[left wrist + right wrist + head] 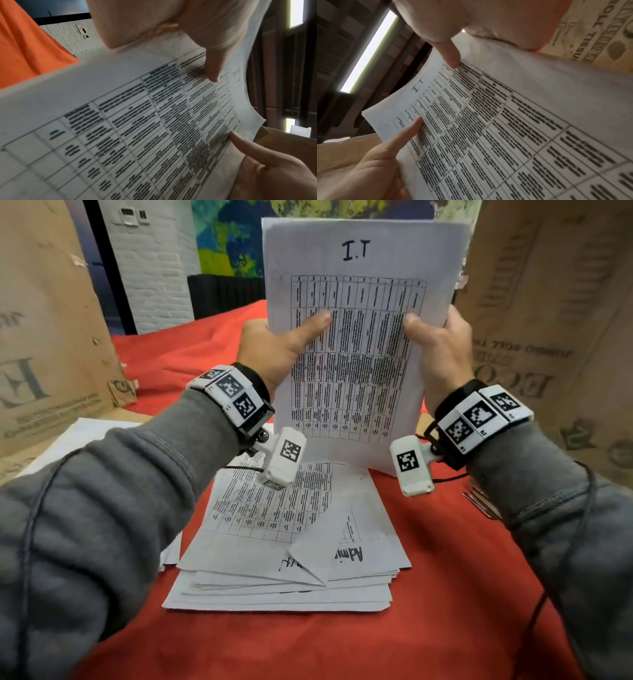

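Both hands are holding a printed sheet point(363, 261) marked "I.T" upright above the red cloth point(308, 645). The left hand point(270, 350) is gripping its left edge, with the thumb point(315, 323) pressing on the printed table, and the right hand point(445, 347) is gripping the right edge likewise. It may be several sheets together, but the edges are too blurred to tell. Below it, a loose pile of papers point(284, 542) is lying on the cloth.
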Action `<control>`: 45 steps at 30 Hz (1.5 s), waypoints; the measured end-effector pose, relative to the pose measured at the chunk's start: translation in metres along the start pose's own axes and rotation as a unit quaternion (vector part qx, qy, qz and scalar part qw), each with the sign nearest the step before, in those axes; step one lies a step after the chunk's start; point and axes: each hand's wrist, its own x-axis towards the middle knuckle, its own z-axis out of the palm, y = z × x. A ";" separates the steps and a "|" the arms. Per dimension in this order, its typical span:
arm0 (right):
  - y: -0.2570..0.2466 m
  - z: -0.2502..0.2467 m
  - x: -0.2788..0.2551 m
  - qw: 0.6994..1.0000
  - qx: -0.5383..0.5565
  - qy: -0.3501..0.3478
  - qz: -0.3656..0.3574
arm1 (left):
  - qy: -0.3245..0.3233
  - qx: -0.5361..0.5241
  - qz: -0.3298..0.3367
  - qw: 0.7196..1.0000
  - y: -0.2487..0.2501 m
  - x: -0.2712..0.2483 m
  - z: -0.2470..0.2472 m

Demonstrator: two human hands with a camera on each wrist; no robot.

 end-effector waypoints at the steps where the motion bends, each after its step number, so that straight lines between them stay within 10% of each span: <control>1: 0.002 0.000 0.000 1.000 -0.003 0.000 0.004 | -0.005 0.003 0.000 1.000 -0.001 -0.002 0.001; 45: -0.007 0.020 -0.005 0.999 -0.046 -0.011 -0.025 | 0.036 0.002 -0.002 0.999 0.017 0.013 -0.021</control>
